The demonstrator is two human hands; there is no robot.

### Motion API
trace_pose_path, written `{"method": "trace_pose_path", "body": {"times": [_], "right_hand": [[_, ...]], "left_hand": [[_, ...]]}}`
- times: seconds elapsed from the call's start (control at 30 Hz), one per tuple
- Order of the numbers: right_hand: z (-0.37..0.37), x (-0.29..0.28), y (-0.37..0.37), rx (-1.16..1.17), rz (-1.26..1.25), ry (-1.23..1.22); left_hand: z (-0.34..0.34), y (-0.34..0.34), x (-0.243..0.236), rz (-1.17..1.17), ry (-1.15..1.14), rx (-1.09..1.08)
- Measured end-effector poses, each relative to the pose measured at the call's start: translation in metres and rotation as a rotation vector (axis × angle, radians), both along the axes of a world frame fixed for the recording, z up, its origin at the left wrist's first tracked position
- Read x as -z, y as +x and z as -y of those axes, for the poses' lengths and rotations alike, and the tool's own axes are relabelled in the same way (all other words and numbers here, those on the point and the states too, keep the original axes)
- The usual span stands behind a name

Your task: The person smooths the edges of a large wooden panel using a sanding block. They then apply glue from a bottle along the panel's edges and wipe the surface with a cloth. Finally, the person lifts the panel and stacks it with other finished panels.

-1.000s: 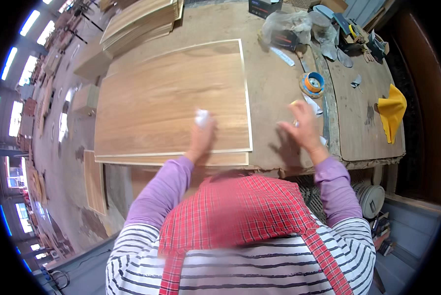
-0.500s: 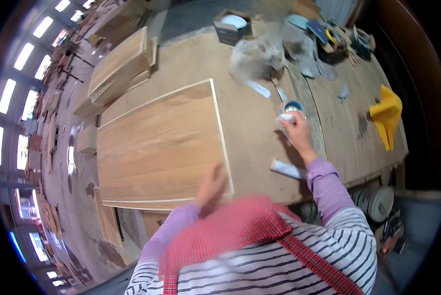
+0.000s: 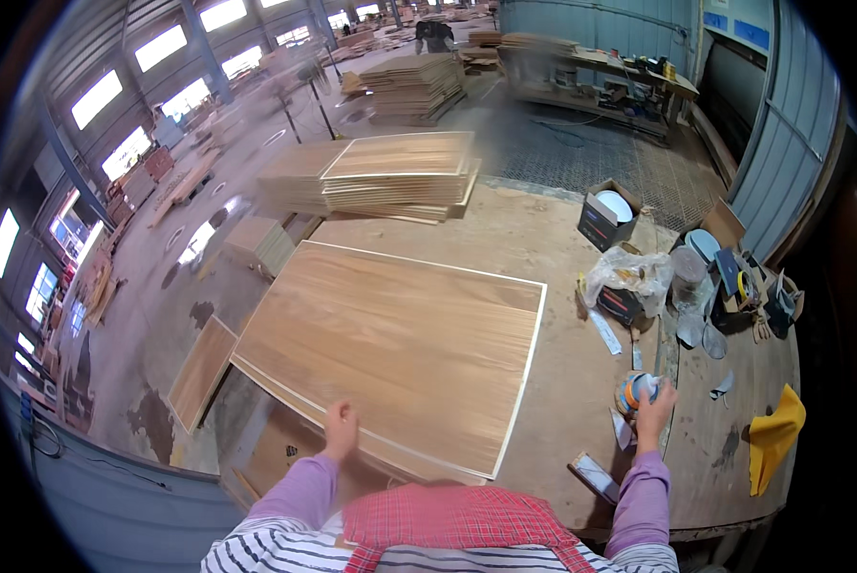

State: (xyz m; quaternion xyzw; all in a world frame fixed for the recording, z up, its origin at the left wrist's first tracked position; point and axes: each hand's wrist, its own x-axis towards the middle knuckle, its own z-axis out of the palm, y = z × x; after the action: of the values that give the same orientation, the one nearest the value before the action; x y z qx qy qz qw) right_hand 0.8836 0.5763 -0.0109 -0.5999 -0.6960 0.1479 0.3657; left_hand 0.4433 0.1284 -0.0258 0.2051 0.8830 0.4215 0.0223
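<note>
A large wood-grain panel with pale edges lies on the workbench in front of me. My left hand hovers over its near edge, fingers curled in, with nothing visible in them. On the right, my right hand pinches a crumpled white rag at the mouth of a small blue and orange can. How far the rag reaches into the can is hidden. Close to my right forearm lies a flat whitish block. A scraper lies beyond the can.
Stacked panels stand past the large panel's far edge. An open box with a white tub, a plastic bag and a cluttered tool box occupy the back right. A yellow cloth lies at the bench's right edge.
My view has tilted up and turned, showing more of the workshop. The left hand has moved left along the panel's near edge. My right hand stays at the can with the rag.
</note>
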Motion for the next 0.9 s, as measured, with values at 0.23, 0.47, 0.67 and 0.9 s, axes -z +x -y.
{"method": "trace_pose_path", "body": {"times": [0.23,0.47,0.67,0.9], "right_hand": [[0.132,0.001,-0.080,-0.181,-0.005,-0.229],[0.250,0.029,-0.166,-0.136,0.027,-0.454],[0.248,0.035,-0.167,-0.034,-0.054,-0.470],[0.242,0.042,-0.171,-0.032,-0.135,-0.456]], "left_hand": [[0.092,-0.152,0.020,-0.091,-0.341,-0.276],[0.161,-0.304,0.031,-0.075,-0.540,-0.464],[0.178,-0.364,0.026,-0.056,-0.501,-0.346],[0.171,-0.382,-0.008,0.014,-0.596,-0.224]]}}
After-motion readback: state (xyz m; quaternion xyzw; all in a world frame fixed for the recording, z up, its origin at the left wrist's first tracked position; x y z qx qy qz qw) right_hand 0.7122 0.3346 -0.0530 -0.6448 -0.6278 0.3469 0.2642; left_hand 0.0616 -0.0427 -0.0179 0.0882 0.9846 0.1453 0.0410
